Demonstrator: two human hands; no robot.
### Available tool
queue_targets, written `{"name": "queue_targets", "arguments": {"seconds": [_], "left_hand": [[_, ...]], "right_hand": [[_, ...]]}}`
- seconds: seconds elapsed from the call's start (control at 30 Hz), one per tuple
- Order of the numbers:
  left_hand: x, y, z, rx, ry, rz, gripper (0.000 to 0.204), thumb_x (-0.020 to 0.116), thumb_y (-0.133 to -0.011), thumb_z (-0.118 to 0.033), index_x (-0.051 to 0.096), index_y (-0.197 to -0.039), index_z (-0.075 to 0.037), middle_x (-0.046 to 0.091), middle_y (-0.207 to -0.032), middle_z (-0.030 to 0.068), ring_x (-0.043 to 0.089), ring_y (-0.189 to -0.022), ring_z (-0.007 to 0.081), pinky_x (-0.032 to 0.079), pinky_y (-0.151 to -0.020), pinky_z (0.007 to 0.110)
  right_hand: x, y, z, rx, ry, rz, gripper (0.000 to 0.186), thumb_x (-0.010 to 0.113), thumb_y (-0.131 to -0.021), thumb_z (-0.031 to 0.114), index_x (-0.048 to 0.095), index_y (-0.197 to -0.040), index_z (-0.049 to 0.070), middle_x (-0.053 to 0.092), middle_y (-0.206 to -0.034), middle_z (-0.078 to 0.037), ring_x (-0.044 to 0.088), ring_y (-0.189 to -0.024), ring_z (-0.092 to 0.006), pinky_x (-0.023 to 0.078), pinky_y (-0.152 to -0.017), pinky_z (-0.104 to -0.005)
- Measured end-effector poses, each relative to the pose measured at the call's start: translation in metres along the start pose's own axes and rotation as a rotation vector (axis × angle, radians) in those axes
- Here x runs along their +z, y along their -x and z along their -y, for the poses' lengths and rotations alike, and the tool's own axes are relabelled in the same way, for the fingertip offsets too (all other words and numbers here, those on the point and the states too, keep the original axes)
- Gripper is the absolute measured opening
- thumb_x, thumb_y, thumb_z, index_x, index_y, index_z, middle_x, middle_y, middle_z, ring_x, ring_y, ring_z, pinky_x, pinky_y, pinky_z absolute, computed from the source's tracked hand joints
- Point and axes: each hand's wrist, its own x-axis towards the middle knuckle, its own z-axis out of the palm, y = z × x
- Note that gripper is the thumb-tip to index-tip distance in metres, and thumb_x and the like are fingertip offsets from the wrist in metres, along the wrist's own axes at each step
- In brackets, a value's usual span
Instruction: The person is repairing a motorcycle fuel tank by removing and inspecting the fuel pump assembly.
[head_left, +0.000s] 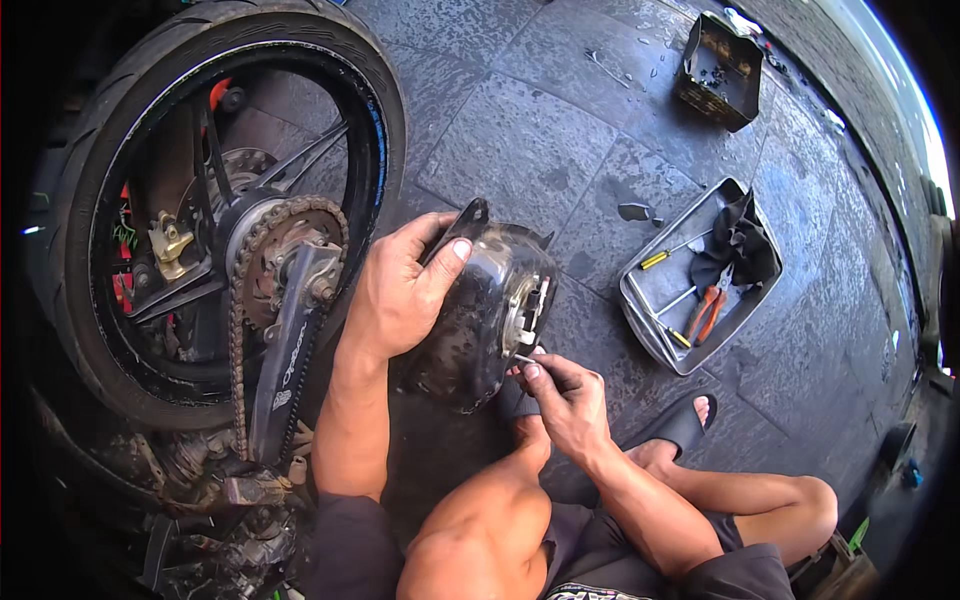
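Observation:
A dirty black motorcycle fuel tank is held tilted above my legs. My left hand grips it by the mounting tab at its upper end, thumb laid over the tab. On the tank's right side sits a round metal pump flange with white plastic fittings. Just below that flange, my right hand is closed in a pinch, thumb against forefinger. A thin pale end shows at its fingertips, too small to name. The tank's underside is out of sight.
At the left stands a motorcycle wheel with chain and sprocket. A grey tray at the right holds screwdrivers, orange-handled pliers and a dark cloth. Beyond it, a grimy box contains small parts.

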Motion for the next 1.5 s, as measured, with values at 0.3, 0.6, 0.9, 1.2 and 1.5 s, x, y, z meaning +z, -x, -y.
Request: {"name": "queue_targets", "arguments": {"seconds": [0.3,0.6,0.9,1.2,1.5], "left_hand": [[0.009,0.003,-0.003,0.02,0.004,-0.017,0.032,0.065,-0.099,-0.02,0.068,-0.117,0.006,0.074,-0.102,0.022,0.072,-0.095,0.0272,0.054,-0.085,0.037],[0.012,0.004,-0.003,0.036,0.003,-0.008,0.032,0.066,-0.099,-0.02,0.068,-0.118,0.006,0.074,-0.107,0.0239,0.073,-0.101,0.033,0.054,-0.088,0.039],[0.016,0.005,-0.001,0.054,0.009,-0.029,0.034,0.066,-0.098,-0.02,0.068,-0.117,0.008,0.071,-0.108,0.0277,0.071,-0.102,0.0375,0.054,-0.09,0.041],[0.031,0.012,-0.002,0.229,-0.109,-0.127,0.025,0.068,-0.095,-0.01,0.07,-0.111,0.008,0.072,-0.107,0.0258,0.069,-0.101,0.0425,0.054,-0.09,0.044],[0.046,0.02,-0.007,0.421,-0.262,-0.218,0.026,0.068,-0.096,-0.01,0.071,-0.117,0.006,0.074,-0.113,0.0232,0.07,-0.106,0.0384,0.054,-0.094,0.042]], "right_hand": [[-0.001,-0.003,0.009,0.078,0.054,-0.03,0.02,0.07,-0.097,0.014,0.074,-0.105,-0.004,0.074,-0.083,-0.019,0.073,-0.075,-0.0232,0.055,-0.088,-0.035],[0.002,0.006,0.004,0.034,0.113,-0.05,0.016,0.067,-0.099,0.008,0.075,-0.107,-0.005,0.077,-0.088,-0.011,0.071,-0.08,-0.0136,0.055,-0.073,-0.0287],[-0.006,0.0,0.005,-0.247,0.365,-0.063,0.015,0.073,-0.091,0.008,0.074,-0.104,0.0,0.073,-0.098,-0.023,0.073,-0.101,-0.0407,0.059,-0.085,-0.043],[0.001,0.009,-0.004,-0.101,0.195,-0.124,0.013,0.069,-0.096,0.008,0.073,-0.103,-0.002,0.073,-0.083,-0.02,0.075,-0.075,-0.0263,0.056,-0.07,-0.0346],[-0.007,0.017,0.004,0.138,0.043,-0.094,0.018,0.062,-0.104,0.01,0.072,-0.107,-0.005,0.073,-0.082,-0.005,0.066,-0.078,-0.0095,0.055,-0.074,-0.0273]]}}
